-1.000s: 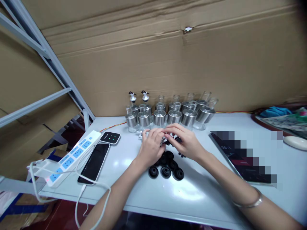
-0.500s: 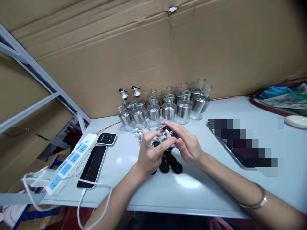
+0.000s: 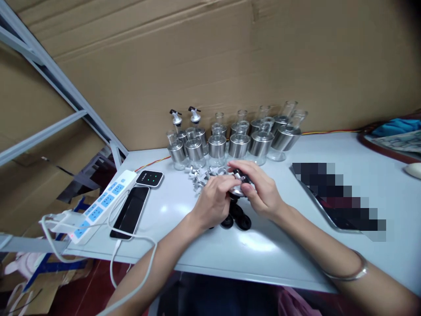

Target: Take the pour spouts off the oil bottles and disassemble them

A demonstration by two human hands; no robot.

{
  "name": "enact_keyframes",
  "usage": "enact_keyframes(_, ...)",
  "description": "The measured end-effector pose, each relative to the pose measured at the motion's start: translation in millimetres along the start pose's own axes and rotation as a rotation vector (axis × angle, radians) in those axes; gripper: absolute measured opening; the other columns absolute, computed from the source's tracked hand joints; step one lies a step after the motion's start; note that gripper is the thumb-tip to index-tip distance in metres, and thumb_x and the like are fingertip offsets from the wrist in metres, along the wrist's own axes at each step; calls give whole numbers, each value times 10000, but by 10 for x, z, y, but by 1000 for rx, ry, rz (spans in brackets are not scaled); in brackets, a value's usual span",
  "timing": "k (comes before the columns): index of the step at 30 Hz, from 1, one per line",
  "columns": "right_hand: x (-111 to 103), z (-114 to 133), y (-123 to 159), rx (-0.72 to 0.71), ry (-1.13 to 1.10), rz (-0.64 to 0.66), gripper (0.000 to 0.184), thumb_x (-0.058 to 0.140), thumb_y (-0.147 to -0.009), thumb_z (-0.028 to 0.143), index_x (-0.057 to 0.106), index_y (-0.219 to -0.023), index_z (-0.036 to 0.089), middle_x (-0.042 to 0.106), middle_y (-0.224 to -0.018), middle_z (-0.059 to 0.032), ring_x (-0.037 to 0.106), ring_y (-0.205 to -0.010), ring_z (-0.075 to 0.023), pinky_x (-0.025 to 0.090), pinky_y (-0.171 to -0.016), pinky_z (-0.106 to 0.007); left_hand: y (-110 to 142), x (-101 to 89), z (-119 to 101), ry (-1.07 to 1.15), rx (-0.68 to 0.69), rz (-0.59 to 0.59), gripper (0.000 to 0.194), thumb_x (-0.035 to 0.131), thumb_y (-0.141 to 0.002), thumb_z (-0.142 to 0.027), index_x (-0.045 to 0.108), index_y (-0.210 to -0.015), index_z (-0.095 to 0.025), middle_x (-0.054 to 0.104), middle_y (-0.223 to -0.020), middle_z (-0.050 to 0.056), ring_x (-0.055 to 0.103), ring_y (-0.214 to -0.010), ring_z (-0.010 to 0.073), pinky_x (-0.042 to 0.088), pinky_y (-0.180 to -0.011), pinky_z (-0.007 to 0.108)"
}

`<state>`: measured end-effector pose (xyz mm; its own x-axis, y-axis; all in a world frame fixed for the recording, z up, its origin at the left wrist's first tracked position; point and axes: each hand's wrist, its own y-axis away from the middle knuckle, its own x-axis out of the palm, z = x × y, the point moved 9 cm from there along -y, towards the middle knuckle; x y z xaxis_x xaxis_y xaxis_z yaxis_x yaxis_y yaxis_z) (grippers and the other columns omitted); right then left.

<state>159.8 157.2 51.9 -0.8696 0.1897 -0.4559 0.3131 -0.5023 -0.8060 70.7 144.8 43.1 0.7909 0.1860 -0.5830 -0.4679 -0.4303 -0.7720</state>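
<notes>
My left hand [image 3: 213, 202] and my right hand [image 3: 261, 193] meet above the white table [image 3: 263, 254], fingers pinched together on a small silver and black pourer cap [image 3: 239, 184]. Under my hands lie several black rubber stoppers [image 3: 241, 221]. A heap of small silver spout parts [image 3: 199, 175] sits just behind my left hand. Several glass and steel bottles [image 3: 238, 142] stand in rows at the back; two at the left [image 3: 184, 131] carry fitted pourer tops.
A white power strip [image 3: 101, 204], a black phone [image 3: 130, 211] and a small black charger [image 3: 149, 178] lie at the left. A dark tablet [image 3: 332, 197] rests at the right. Cardboard wall behind, metal shelf frame left.
My hands have lifted slightly off the table and drawn together on the cap; the view has shifted a little.
</notes>
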Motion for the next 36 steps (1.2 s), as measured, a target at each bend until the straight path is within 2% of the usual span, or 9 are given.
enact_keyframes(3, -5, -36, -1, 4, 19, -9, 325, 340, -942, 342, 480, -1189, 184, 579, -1044, -128, 552, -995, -218, 481, -814, -369, -19, -23, -10, -5, -3, 9, 431, 338, -822, -21, 290, -1192, -235, 575, -1059, 71, 566, -1015, 175, 449, -829, 328)
enact_keyframes(8, -24, -54, -4, -4, 123, -45, 151, 420, -923, 279, 515, -981, 177, 590, -853, -77, 584, -799, -164, 486, -687, -275, -39, 37, -20, -50, -14, 99, 489, 426, -723, -95, 320, -1195, -166, 571, -1066, 116, 560, -970, 232, 412, -852, 395)
enact_keyframes(13, 52, -125, 10, 86, 174, 19, 84, 467, -908, 229, 505, -966, 183, 612, -682, 4, 570, -530, -96, 439, -508, -188, -26, 66, 33, -71, -29, 82, 402, 523, -833, -269, 329, -1171, -170, 590, -1031, 104, 570, -900, 220, 435, -818, 376)
enact_keyframes(17, 23, -102, 19, 91, 181, -12, 195, 476, -894, 221, 487, -1083, 173, 589, -709, 1, 556, -553, -97, 454, -534, -194, -7, 51, 108, -83, -69, 61, 327, 450, -907, -252, 332, -1202, -177, 576, -1090, 122, 558, -987, 225, 445, -846, 377)
enact_keyframes(22, 51, -116, 22, 62, 169, 36, 385, 503, -883, 270, 415, -1246, 179, 571, -780, -22, 556, -659, -131, 486, -628, -253, 9, -11, 180, -15, -142, 22, 405, 417, -906, -213, 284, -1289, -193, 549, -1143, 124, 554, -1032, 221, 460, -879, 379)
enact_keyframes(25, 69, -159, 21, 60, 190, 55, 413, 536, -873, 304, 421, -1245, 166, 581, -824, -41, 564, -718, -147, 492, -675, -276, 19, 3, 191, -10, -152, 43, 494, 428, -872, -178, 250, -1333, -190, 537, -1174, 132, 553, -1050, 227, 460, -897, 385)
enact_keyframes(29, 68, -149, -13, 49, 188, 75, 366, 573, -847, 338, 485, -1156, 162, 566, -802, -37, 547, -708, -144, 488, -648, -264, 36, 24, 207, -13, -150, 49, 600, 481, -836, -187, 209, -1371, -185, 548, -1172, 134, 550, -1071, 240, 456, -903, 391)
enact_keyframes(32, 33, -107, -40, 36, 201, 52, 387, 583, -828, 378, 498, -1145, 172, 571, -829, -45, 556, -737, -153, 495, -663, -274, 54, 68, 242, -52, -172, 76, 607, 518, -831, -207, 228, -1364, -190, 537, -1217, 141, 552, -1065, 251, 447, -894, 395)
enact_keyframes(36, 40, -63, -36, 4, 204, 54, 407, 595, -815, 376, 493, -1164, 193, 587, -889, -52, 570, -778, -151, 501, -693, -274, 77, 81, 297, -81, -226, 68, 565, 495, -809, -155, 291, -1335, -189, 606, -1110, 103, 581, -978, 238, 429, -857, 389)
